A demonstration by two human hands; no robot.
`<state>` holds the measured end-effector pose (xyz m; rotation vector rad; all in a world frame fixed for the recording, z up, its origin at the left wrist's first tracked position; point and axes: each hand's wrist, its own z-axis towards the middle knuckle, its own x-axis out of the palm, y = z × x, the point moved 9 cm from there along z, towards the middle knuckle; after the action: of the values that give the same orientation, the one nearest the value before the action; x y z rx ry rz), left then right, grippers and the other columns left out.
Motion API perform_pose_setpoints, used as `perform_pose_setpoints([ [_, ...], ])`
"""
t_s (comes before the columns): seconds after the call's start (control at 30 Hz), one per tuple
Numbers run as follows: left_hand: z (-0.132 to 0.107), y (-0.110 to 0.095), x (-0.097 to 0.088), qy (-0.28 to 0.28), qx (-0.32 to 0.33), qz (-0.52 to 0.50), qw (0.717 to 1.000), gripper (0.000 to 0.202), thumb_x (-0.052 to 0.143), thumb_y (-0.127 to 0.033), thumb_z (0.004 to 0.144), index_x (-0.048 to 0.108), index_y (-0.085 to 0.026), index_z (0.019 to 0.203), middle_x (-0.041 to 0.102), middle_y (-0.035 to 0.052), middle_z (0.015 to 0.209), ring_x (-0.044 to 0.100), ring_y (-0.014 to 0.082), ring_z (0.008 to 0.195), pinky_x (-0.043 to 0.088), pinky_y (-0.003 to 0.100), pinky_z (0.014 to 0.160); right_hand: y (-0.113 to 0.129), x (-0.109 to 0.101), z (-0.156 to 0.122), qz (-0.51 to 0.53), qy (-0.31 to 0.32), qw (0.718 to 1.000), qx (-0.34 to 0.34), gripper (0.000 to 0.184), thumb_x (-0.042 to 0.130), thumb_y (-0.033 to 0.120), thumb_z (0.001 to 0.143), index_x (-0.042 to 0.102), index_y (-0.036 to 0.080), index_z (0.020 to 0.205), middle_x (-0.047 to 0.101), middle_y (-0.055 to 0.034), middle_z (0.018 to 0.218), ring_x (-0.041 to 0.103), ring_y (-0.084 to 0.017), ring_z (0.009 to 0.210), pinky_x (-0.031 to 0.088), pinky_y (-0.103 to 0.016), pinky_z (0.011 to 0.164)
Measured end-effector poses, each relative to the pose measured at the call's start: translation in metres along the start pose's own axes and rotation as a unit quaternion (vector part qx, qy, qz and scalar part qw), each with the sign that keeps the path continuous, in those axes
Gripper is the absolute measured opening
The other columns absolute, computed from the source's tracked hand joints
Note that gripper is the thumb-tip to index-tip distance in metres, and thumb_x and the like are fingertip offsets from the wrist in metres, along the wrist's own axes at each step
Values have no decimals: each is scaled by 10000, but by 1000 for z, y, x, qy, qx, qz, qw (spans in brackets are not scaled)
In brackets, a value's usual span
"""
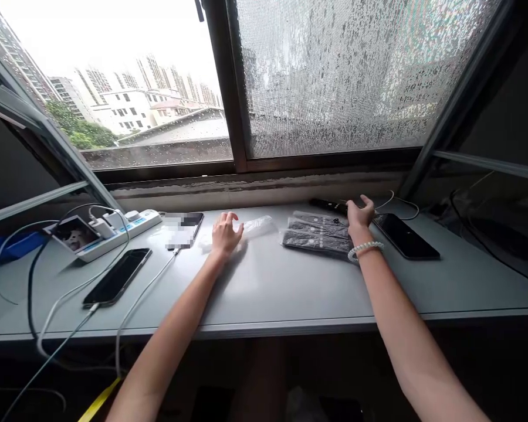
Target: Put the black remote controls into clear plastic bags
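Observation:
My left hand (pixel 226 234) rests at the middle of the desk, over a crumpled clear plastic bag (pixel 260 225). Its fingers are loosely bent, with the thumb apart. My right hand (pixel 359 215), a beaded bracelet on its wrist, is at the near end of a black remote control (pixel 329 205) by the back edge. The thumb and index finger there are spread; the other fingers are partly hidden. Several dark remote controls in plastic sleeves (pixel 317 232) lie side by side, just left of the right wrist.
A dark tablet or phone (pixel 407 235) lies right of my right hand. To the left are a phone (pixel 118 276) on a cable, another plugged-in phone (pixel 192 221), and a white power strip (pixel 143 221) with cables. Metal frame posts (pixel 455 88) flank the window.

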<state>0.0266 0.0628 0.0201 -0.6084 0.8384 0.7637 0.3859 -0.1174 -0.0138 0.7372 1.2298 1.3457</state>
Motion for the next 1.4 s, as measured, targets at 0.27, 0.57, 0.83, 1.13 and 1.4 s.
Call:
perform_pose_setpoints([
  [0.27, -11, -24, 19, 114, 22, 30, 993, 324, 377, -386, 865, 645, -205, 854, 606, 59, 935, 560, 221, 935, 445, 288, 695, 37, 47, -61, -180, 464, 859, -117, 294, 699, 367, 583, 707, 187, 816, 688, -49, 785, 620, -182, 735, 463, -243, 657],
  [0.57, -2, -26, 44, 175, 103, 1, 979, 375, 296, -390, 912, 571, -228, 1110, 574, 50, 1175, 534, 202, 1073, 302, 394, 1005, 61, 47, -111, -365, 485, 772, -189, 430, 722, 293, 550, 693, 222, 974, 673, -25, 953, 620, -184, 830, 446, -227, 650],
  [0.83, -8, -39, 31, 154, 136, -58, 977, 435, 221, -413, 937, 406, -224, 1282, 453, 43, 1342, 266, 244, 1318, 198, 462, 1054, 97, 76, -179, -290, 488, 746, -348, 380, 669, 242, 667, 655, 271, 1045, 666, -9, 1000, 607, -204, 909, 448, -269, 761],
  [1.13, -34, -103, -21, 96, 302, -105, 943, 487, 297, -459, 914, 317, -195, 1322, 487, 77, 1278, 484, 204, 1128, 367, 332, 917, 118, 92, -203, -213, 499, 732, -411, 201, 512, 264, 813, 698, 241, 885, 695, -18, 849, 623, -182, 782, 422, -244, 661],
  [1.4, -43, -106, -10, 114, 348, -45, 929, 499, 362, -563, 854, 473, -202, 1179, 543, 81, 1142, 551, 222, 962, 399, 351, 843, 96, 91, -161, -215, 523, 741, -361, 194, 524, 278, 777, 711, 242, 813, 696, 5, 762, 631, -150, 714, 414, -219, 629],
])
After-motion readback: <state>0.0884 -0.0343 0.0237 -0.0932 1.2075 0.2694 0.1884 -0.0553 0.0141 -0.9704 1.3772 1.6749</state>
